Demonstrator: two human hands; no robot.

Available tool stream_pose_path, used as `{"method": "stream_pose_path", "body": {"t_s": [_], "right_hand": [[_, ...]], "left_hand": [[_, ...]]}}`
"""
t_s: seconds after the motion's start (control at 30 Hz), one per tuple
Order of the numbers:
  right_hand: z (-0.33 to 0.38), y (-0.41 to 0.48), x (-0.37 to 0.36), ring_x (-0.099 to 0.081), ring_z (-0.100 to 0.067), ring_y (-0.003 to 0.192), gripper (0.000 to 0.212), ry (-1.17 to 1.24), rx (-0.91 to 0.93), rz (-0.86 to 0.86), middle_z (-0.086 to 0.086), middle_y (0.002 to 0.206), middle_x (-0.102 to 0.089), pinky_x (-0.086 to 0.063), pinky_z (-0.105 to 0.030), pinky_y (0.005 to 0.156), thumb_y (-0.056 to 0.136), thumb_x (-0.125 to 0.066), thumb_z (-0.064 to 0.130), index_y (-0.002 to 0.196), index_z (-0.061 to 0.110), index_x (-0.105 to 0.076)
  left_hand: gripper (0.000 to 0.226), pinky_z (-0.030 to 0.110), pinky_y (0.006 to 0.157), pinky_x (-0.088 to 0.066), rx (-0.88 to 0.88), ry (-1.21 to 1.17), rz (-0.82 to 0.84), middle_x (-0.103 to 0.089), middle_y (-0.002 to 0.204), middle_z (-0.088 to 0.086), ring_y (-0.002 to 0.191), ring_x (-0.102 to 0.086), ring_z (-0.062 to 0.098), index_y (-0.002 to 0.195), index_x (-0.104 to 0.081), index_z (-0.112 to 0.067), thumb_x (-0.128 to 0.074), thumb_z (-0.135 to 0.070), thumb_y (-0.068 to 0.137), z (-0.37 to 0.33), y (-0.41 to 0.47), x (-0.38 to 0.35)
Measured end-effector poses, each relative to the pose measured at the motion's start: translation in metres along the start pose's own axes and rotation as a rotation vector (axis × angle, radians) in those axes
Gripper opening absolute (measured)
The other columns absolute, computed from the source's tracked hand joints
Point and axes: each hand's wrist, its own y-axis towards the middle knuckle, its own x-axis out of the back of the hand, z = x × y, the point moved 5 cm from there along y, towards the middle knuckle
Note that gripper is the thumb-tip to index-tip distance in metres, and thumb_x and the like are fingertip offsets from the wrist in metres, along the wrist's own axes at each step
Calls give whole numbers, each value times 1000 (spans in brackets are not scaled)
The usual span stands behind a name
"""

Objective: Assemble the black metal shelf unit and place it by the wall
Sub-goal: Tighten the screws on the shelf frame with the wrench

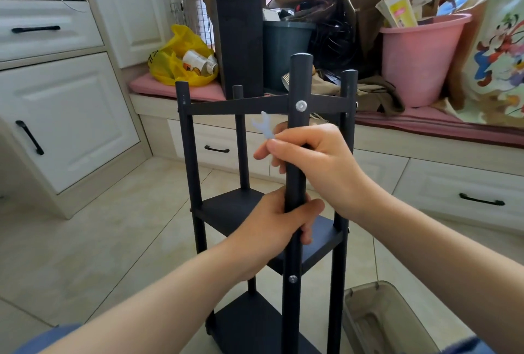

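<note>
Four-post, three-tier black metal shelf unit (235, 206). Left hand (272, 229) and, above it, right hand (323, 161) clamp one post (297, 84); right fingertips (279, 144) pinch one pale-blue plastic spanner (263, 127).

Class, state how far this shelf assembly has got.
Done: the black shelf unit stands upright, shelves on four posts, screws in the front post. In hand: left hand grips that post; right hand pinches a small pale wrench. Left: moving it to a wall.

We lose the black metal shelf unit's (232, 209) feet below the lower edge; the small pale-blue plastic spanner (263, 127) pinched in our right hand (320, 161) is blurred (its lower end hidden inside the grip).
</note>
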Motion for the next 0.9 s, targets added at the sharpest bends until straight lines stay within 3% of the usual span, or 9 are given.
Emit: {"method": "stream_pose_path", "body": {"t_s": [0.1, 0.27, 0.37, 0.43, 0.57, 0.67, 0.77, 0.9], "right_hand": [[-3, -2, 2, -54, -5, 73, 21, -138, 70, -95, 21, 61, -57, -43, -22, 72, 94, -62, 15, 81, 18, -78], [2, -4, 5, -53, -8, 76, 23, -199, 102, -134, 22, 61, -56, -44, -24, 82, 95, -61, 17, 77, 23, -76], [8, -2, 6, -55, -10, 72, 24, -92, 64, -81, 14, 65, -59, -50, -25, 72, 95, -59, 12, 78, 14, -76], [10, 1, 8, -60, -12, 78, 24, 9, 10, -29, 7, 77, -65, -55, -28, 70, 96, -58, 7, 81, 7, -76], [7, 1, 11, -66, -19, 92, 22, 95, -35, 9, 6, 85, -66, -59, -42, 86, 95, -58, 10, 84, 8, -77], [3, 0, 15, -66, -14, 91, 21, 95, -28, 6, 11, 82, -65, -58, -39, 88, 93, -59, 9, 82, 9, -77], [-4, -1, 22, -65, -12, 95, 20, 101, -27, -69, 10, 93, -66, -58, -39, 87, 84, -61, 14, 71, 12, -76], [-15, -3, 27, -59, -8, 88, 21, 33, -21, -161, 1, 93, -62, -51, -27, 74, 78, -58, 15, 63, 8, -72]], "left_hand": [[31, 22, 66, -48, 6, 6, 62, -46, 58, -1, 58, -47, 14, 70, -45, -13, -57, -16, 98, -1, 0, -4], [27, 30, 68, -47, -14, -79, 130, -43, 60, 0, 56, -45, 15, 75, -46, -14, -57, -13, 100, -4, -1, -7], [24, 35, 70, -47, -3, -119, 133, -43, 61, 0, 56, -45, 16, 81, -48, -11, -59, -19, 100, -6, -1, -6], [24, 35, 68, -47, 4, -139, 96, -41, 60, 0, 54, -43, 15, 81, -47, -11, -60, -21, 99, -6, -1, -3], [28, 30, 55, -45, 0, -174, -44, -34, 55, 1, 47, -34, 15, 78, -46, -12, -63, -23, 97, -7, -1, 5], [37, 28, 45, -38, -5, -189, -125, -26, 56, 5, 44, -27, 17, 69, -41, -15, -65, -23, 95, -7, -2, 14], [43, 26, 42, -34, 6, -197, -158, -22, 55, 3, 42, -23, 16, 63, -38, -18, -66, -24, 94, -5, -4, 19], [43, 25, 41, -33, 6, -198, -158, -21, 54, 2, 42, -22, 15, 64, -36, -18, -68, -29, 90, -5, -5, 21]]}}
